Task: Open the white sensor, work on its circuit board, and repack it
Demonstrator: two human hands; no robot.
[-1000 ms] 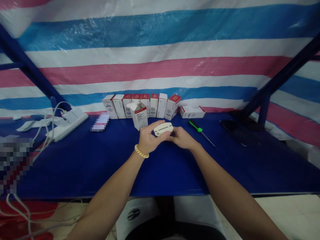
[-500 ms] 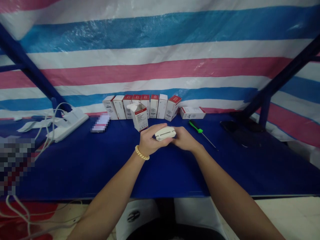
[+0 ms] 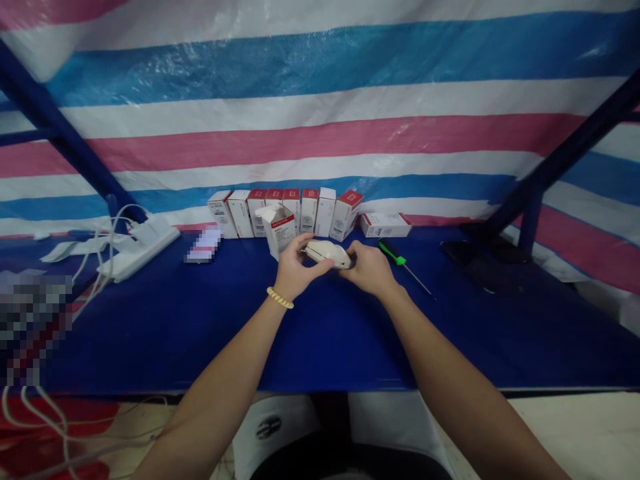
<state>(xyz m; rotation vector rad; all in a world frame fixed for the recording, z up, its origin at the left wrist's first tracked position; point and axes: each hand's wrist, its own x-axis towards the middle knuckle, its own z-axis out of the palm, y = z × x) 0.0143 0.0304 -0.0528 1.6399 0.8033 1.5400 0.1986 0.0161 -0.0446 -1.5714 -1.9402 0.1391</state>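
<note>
A small cream-white device point(image 3: 328, 253) is held above the blue table by both hands. My left hand point(image 3: 296, 268), with a beige coiled band at the wrist, grips its left end, thumb along the near side. My right hand point(image 3: 369, 267) has its fingers closed on the right end. Just behind my left hand stands an open white and red box point(image 3: 281, 233) with its flaps up. To the right of my right hand lies a green and black screwdriver point(image 3: 400, 261).
Several white and red boxes point(image 3: 241, 215) stand in a row at the back, with another box point(image 3: 386, 225) lying on its side. A white power strip point(image 3: 140, 250) with cables is at left. Dark flat objects point(image 3: 460, 253) lie at right on the blue table point(image 3: 200, 333).
The device has been turned and tilted between my hands, showing more of its broad face. My left hand has shifted slightly up, its fingers more spread around the left end.
</note>
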